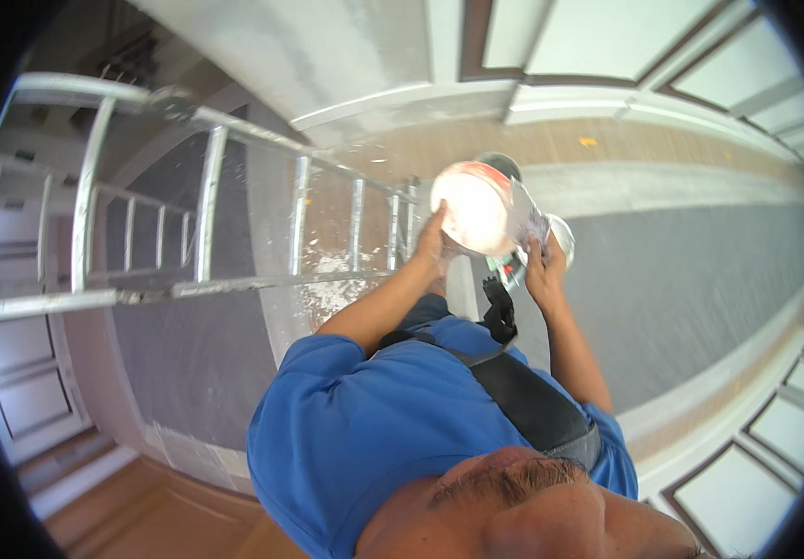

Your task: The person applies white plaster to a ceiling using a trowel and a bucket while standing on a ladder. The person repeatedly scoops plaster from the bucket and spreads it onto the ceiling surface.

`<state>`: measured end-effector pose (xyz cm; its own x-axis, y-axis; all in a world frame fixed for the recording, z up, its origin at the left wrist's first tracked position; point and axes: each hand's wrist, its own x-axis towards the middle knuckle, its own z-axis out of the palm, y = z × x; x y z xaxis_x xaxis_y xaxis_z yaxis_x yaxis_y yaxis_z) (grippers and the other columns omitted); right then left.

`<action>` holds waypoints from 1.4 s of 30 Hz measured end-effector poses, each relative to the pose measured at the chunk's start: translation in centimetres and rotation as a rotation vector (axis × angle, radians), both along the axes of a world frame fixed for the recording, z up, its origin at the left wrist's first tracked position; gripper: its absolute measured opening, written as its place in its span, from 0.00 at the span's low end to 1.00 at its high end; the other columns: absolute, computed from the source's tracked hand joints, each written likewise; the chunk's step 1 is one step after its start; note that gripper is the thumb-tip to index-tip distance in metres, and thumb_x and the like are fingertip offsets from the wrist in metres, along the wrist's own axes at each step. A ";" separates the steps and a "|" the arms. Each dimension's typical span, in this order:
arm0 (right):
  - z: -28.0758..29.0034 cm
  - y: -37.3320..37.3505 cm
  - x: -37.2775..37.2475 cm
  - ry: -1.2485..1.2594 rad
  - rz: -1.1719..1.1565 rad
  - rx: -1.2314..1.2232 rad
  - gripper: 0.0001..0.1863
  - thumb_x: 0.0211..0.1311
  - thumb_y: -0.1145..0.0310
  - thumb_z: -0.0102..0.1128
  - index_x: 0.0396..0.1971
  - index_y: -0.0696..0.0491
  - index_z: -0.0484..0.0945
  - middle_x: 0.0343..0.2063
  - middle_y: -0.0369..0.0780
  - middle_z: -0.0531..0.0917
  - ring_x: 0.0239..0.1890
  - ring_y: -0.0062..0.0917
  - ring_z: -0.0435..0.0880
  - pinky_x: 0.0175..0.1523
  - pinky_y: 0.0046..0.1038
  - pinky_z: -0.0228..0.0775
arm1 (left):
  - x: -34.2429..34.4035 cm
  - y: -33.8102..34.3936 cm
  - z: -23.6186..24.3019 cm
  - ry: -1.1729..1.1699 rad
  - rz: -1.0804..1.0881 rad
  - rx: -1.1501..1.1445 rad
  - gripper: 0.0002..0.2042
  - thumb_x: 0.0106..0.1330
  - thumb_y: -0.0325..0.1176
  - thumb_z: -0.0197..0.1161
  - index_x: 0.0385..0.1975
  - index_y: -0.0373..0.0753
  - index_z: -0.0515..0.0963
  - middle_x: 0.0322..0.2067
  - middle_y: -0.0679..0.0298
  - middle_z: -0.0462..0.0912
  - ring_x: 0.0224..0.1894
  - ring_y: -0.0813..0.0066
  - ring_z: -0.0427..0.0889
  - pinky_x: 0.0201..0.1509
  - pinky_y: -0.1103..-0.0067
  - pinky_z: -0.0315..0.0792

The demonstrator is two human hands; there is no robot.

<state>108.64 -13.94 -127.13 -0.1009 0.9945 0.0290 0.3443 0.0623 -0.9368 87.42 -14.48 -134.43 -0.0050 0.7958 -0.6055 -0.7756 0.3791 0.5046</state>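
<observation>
Left grip (432,246) first: it's closed on the lower left side of the white bucket (474,212), so that's where our main thing is, up in front of the body with its round pale face towards us. We figure the hold there is for steadying it, though we can't tell whether something underneath takes the weight too. The face is so blown out that we also can't say if it's a lid or a full, open top.

Right grip (546,272) is pinched around the near end of a wide flat blade (525,219), which stands along the bucket's right edge. Touching or just overlapping from this angle? No idea. Holding it by the end probably leaves the wide part free, and having a hand on each side looks like a decent way to control both.

Behind the right hand there's another white container (563,238), near enough to be handy, we'd guess. The metal ladder (213,200) is off to our left, which leaves some elbow room. Grey sheeting (691,279) covers much of the floor, presumably for protection, given the white splatter (332,287) near the ladder.
</observation>
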 end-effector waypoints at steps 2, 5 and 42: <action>-0.4 0.1 0.3 -0.070 0.104 -0.071 0.20 0.74 0.69 0.51 0.58 0.66 0.73 0.53 0.50 0.83 0.53 0.34 0.82 0.59 0.33 0.71 | 0.4 -0.4 -0.6 -0.023 -0.007 0.012 0.35 0.71 0.60 0.54 0.68 0.40 0.63 0.60 0.59 0.76 0.60 0.62 0.76 0.65 0.59 0.70; -0.8 0.4 1.4 0.026 0.137 -0.099 0.19 0.74 0.71 0.50 0.58 0.66 0.72 0.52 0.49 0.83 0.52 0.33 0.82 0.59 0.32 0.71 | 1.4 -0.5 -0.8 0.015 0.007 0.032 0.37 0.69 0.60 0.57 0.69 0.39 0.62 0.61 0.57 0.75 0.61 0.60 0.77 0.63 0.56 0.71; 3.5 5.0 11.4 -0.593 0.446 0.257 0.26 0.64 0.73 0.53 0.63 0.51 0.72 0.52 0.54 0.82 0.49 0.50 0.83 0.50 0.42 0.77 | 3.8 -1.8 10.7 0.355 0.902 0.293 0.40 0.63 0.52 0.70 0.68 0.34 0.62 0.61 0.56 0.72 0.61 0.63 0.75 0.64 0.69 0.72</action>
